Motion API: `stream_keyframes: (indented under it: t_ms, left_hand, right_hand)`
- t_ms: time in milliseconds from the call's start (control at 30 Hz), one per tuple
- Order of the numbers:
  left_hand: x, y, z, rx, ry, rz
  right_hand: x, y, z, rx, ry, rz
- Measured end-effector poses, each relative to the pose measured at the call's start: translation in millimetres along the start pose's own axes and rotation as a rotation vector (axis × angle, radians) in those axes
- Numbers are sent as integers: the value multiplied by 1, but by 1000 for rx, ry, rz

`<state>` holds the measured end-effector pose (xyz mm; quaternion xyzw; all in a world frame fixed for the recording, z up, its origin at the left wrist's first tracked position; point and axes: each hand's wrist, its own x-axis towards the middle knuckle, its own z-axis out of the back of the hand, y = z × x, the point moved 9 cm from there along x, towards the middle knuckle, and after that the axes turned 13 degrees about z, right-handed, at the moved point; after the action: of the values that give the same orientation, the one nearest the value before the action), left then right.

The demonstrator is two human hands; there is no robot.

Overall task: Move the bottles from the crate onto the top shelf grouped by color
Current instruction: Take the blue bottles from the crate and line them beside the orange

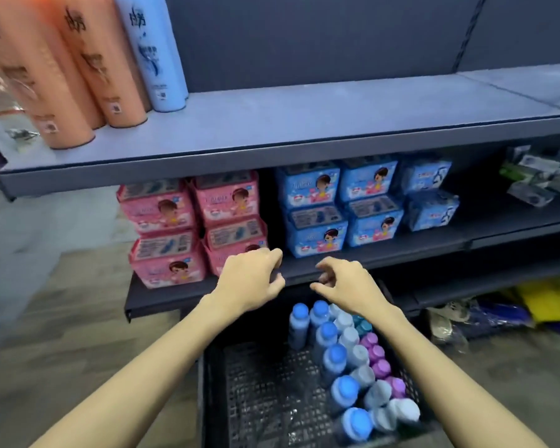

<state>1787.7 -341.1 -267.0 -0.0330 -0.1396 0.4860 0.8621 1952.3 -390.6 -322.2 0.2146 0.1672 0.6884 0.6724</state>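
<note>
A black slatted crate (259,392) stands on the floor below me. Its right half holds several bottles: a row with bright blue caps (335,352), a row with pale blue caps (358,354), purple-capped ones (377,352) and a teal one (362,324). On the grey top shelf (304,124) stand three tall orange bottles (110,59) and one white-blue bottle (157,50) at the left. My left hand (251,279) and my right hand (346,282) hover side by side above the crate's far end, fingers loosely curled, holding nothing.
The middle shelf (401,253) carries stacked pink packs (188,227) on the left and blue packs (343,208) on the right. Green and grey packets (537,176) lie further right. Yellow and blue bags (514,305) sit on the lowest level. Most of the top shelf is bare.
</note>
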Motion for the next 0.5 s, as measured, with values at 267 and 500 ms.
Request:
stream_keyframes:
  t_ms: [267, 500]
  left_hand:
    - [-45, 28, -77, -7, 155, 137]
    - [-66, 47, -122, -11, 219, 228]
  right_hand:
    - [18, -62, -116, 35, 258, -175]
    - [31, -76, -189, -87, 360, -206]
